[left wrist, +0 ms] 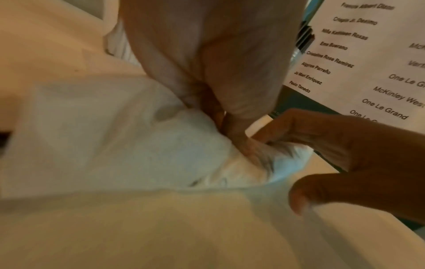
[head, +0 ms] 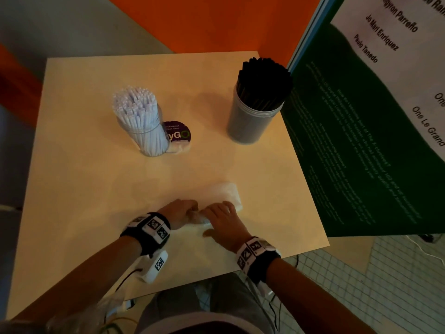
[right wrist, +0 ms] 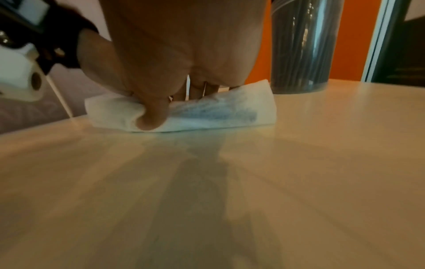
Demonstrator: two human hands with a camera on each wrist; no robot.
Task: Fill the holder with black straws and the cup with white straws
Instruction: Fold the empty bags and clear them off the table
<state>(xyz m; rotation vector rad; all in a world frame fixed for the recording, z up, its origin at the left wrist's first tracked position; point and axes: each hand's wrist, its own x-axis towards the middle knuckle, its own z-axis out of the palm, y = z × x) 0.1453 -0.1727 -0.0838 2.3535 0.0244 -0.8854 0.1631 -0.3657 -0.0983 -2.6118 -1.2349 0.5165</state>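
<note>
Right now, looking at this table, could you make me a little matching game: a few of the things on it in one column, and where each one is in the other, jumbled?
Things:
1. white straws
2. black straws
3. white napkin
4. round purple sticker

Places:
A. under both hands, at the near edge of the table
B. flat on the table, right beside the clear cup
C. standing in the grey holder, far right
D. standing in the clear cup, far left

Pairs: 1-D, 2-C, 3-A, 4-B
</note>
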